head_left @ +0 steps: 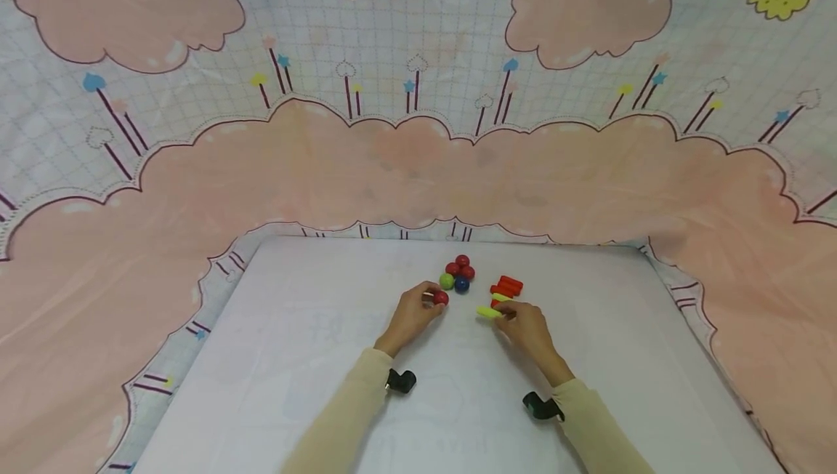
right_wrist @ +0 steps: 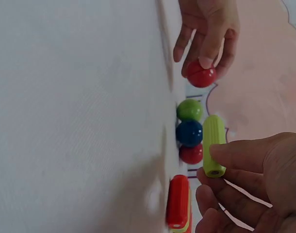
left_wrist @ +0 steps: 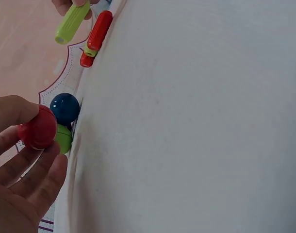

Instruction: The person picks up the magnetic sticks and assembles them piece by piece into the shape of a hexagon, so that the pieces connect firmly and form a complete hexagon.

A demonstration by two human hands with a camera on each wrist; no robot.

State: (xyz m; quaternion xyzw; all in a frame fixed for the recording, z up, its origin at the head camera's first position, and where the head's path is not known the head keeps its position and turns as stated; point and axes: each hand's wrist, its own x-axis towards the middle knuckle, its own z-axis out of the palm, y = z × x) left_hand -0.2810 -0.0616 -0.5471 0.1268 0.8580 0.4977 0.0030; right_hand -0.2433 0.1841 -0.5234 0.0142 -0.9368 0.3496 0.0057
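Note:
My left hand pinches a red ball between thumb and fingers, close in front of a cluster of balls. That cluster holds several red balls, a green ball and a blue ball. On the right, my right hand pinches a yellow-green ridged stick by one end. Just beyond it lies a group of short sticks, with red sticks and another yellow-green stick partly hidden behind the hand.
Everything lies on a white-covered table. A patterned cloth with clouds hangs behind and around the table. Black wrist cameras are worn on both sleeves.

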